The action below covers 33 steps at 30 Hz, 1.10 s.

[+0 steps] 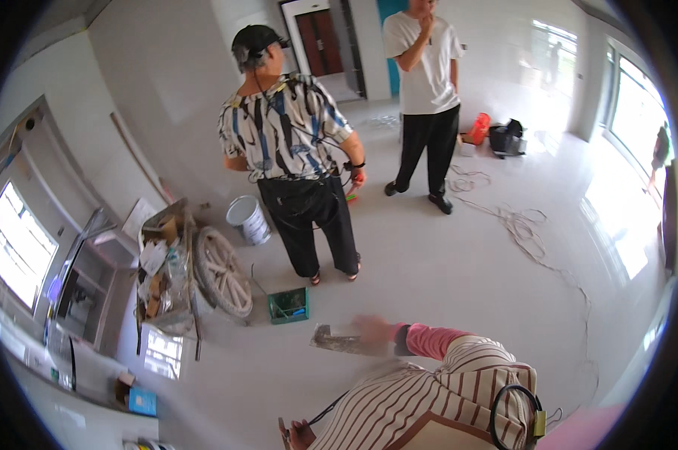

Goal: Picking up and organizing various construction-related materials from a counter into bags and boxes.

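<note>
My right hand [371,332], blurred, is shut on a flat metal trowel [339,343] with a stained blade, held above the pale glossy floor. A dark band and a pink sleeve cover that wrist and forearm. At the bottom edge, partly cut off, my left hand [301,436] grips a narrow tool [283,432], whose kind I cannot tell. A dark cord runs close to that hand. My striped clothing [389,394] fills the lower right, with a black loop [493,416] on it. Beyond the trowel, a green open box [288,320] holds small tools, one of them blue.
A wheeled cart [190,304] loaded with scraps stands left, beside a metal bucket [249,222]. A person in a patterned shirt [288,135] stands ahead; another in a white shirt [420,62] is farther back. A loose cable [524,236] winds across the floor at right.
</note>
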Tool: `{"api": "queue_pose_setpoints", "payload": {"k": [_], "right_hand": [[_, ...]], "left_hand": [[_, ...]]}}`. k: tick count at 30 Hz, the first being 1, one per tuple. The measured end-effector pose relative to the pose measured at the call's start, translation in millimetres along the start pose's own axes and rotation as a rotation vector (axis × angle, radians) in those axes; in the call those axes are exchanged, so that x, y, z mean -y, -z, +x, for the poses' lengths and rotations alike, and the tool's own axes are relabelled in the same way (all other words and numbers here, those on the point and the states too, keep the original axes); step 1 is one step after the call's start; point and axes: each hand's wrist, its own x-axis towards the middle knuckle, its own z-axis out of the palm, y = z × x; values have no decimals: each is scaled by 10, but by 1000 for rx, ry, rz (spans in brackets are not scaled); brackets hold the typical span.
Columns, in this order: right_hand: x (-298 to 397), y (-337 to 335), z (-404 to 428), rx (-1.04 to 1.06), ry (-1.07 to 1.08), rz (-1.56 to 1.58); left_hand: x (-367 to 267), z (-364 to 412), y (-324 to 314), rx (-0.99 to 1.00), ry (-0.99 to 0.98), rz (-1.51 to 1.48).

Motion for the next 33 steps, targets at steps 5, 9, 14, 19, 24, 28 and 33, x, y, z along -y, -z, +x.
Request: {"api": "queue_pose_setpoints", "payload": {"k": [5, 9, 14, 19, 24, 28, 33], "right_hand": [[100, -225, -186, -126, -8, -20], [466, -287, -258, -119, -112, 3], [755, -289, -306, -126, -155, -17], [1187, -125, -281, -150, -128, -9], [1291, -169, -217, -157, -109, -5], [1402, -182, -204, -102, -110, 28], [1374, -344, 79, -11, -106, 20]], "left_hand": [[-345, -15, -486, 87, 57, 40], [-605, 145, -444, 114, 80, 54], [-808, 288, -403, 142, 119, 65], [-934, 349, -335, 143, 146, 67], [-1016, 372, -287, 144, 161, 70], [-1049, 309, -199, 120, 157, 68], [-1182, 254, -91, 69, 117, 43]]}}
